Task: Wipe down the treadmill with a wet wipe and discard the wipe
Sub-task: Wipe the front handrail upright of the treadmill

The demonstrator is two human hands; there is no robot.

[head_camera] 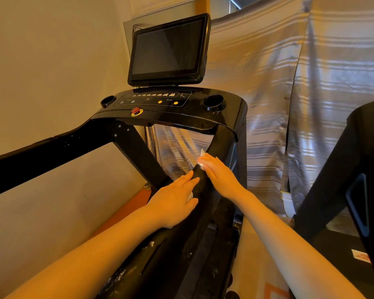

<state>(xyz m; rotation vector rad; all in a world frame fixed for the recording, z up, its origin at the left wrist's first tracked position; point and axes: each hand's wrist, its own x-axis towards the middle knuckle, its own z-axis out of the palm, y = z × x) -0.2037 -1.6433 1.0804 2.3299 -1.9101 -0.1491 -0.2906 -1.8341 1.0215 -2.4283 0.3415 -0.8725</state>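
A black treadmill point(173, 113) fills the middle of the view, its left handrail point(52, 152) running off toward 9 o'clock and its right handrail point(205, 190) dropping toward 6 o'clock, where the frame cuts it off. Behind it, from 12 to 3 o'clock, hangs a striped grey cloth point(289, 83); a second dark machine point(354, 169) is cut off at the 3 o'clock edge. The tilted screen point(168, 48) at 12 o'clock is dark and shows no writing. Below it the control panel point(156, 98) carries a row of white profile icons, two yellow buttons and small labels too blurred to read; no brand can be made out. A cup holder point(213, 102) sits to its right, a red stop knob point(135, 110) at its front edge. The left hand point(173, 199) lies flat on the right handrail with fingers straight; something white peeks from under it, but what it is cannot be told. The right hand point(218, 171), fingers extended, presses a white wet wipe point(201, 160) against the same rail just above, most of the wipe hidden beneath the fingers. A small printed card point(360, 255) at 4 o'clock is illegible.
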